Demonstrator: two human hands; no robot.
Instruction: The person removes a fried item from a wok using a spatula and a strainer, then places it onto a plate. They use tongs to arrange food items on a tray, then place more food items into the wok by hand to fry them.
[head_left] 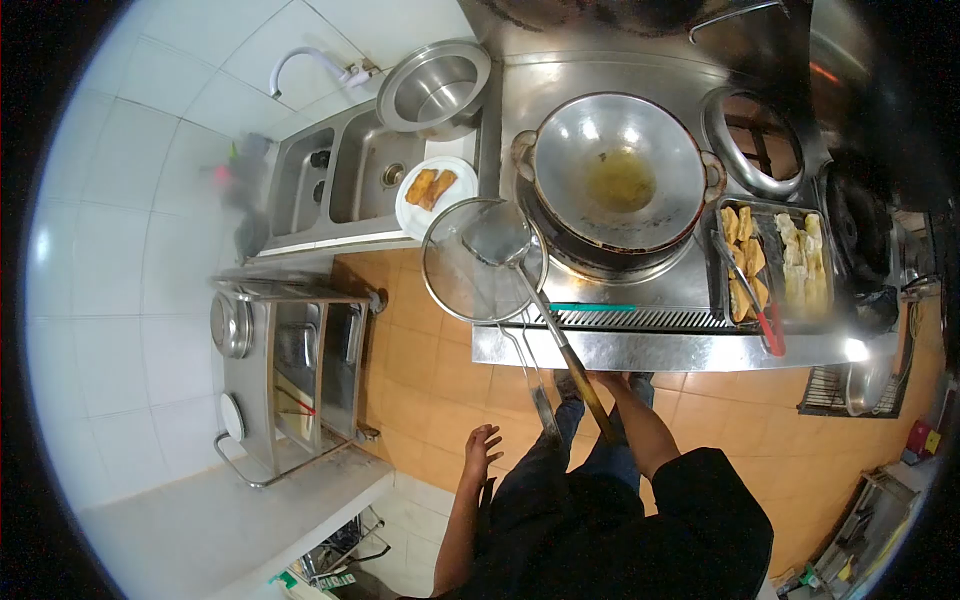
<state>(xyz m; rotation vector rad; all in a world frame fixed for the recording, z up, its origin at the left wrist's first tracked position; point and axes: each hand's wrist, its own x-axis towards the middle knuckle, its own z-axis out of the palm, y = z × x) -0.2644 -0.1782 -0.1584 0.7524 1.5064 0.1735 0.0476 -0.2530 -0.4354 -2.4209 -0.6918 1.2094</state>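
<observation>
My left hand (482, 450) is raised left of my legs, fingers loosely curled and apart, holding nothing. My right hand (607, 381) is low at the counter's front edge, beside the ladle's handle; its fingers are hidden. A ladle (497, 237) lies across a round mesh strainer (455, 290) at the counter's left corner, both long handles pointing toward me. Behind them, a large wok (565, 135) with a little yellowish oil sits on the burner. To its left, a white plate (411, 220) carries fried brown pieces (430, 188).
Right of the wok stands a divided tray (775, 285) of golden and pale pieces, with red-handled tongs (768, 325) across it. A metal pot (437, 88) sits by the double sink (355, 195). A steel cart (290, 370) is at the left. Another burner ring (722, 130) lies back right.
</observation>
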